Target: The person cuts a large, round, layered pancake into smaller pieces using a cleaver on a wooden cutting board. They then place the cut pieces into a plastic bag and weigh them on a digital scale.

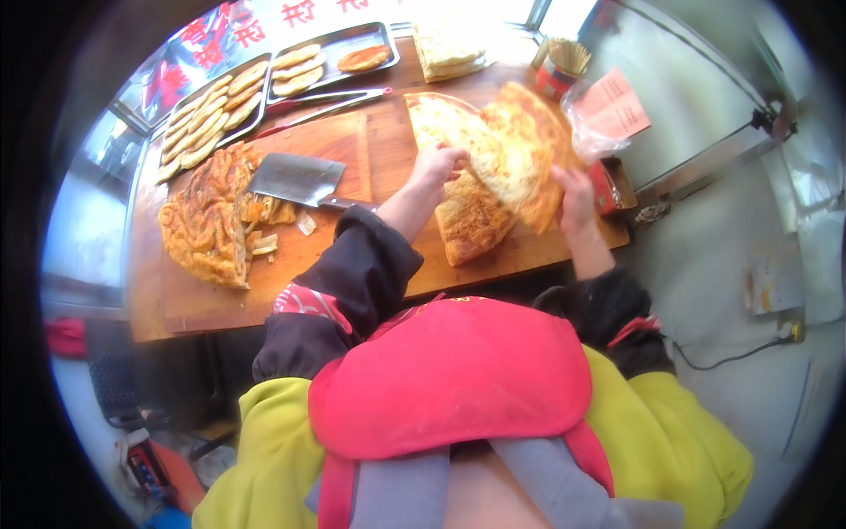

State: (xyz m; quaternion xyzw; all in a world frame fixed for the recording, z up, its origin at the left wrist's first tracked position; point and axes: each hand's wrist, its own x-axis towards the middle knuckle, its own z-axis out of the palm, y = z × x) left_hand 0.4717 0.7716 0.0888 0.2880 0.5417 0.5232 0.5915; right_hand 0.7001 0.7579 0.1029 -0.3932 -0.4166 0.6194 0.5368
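Observation:
A large golden flatbread piece (pixel 529 139) is tilted up above the right half of the wooden board. My right hand (pixel 574 193) grips its right edge. At its left edge, my left hand (pixel 439 170) pinches it with bent fingers. A paler flatbread piece (pixel 433 119) lies partly under it on the left. Below, towards my body, a browned flatbread wedge (pixel 472 225) rests on the board with its upper part covered. Left of my left forearm lies a cleaver (pixel 297 180), its handle pointing towards that arm.
A cut, layered round flatbread (pixel 205 218) and scraps lie left on the wooden board (pixel 330 264). Behind are two metal trays (pixel 386 40) of flatbreads, tongs (pixel 337 102) and stacked pale flatbreads (pixel 446 53). A stick-filled container (pixel 560 69), plastic bag (pixel 588 135) and red box (pixel 611 185) stand right.

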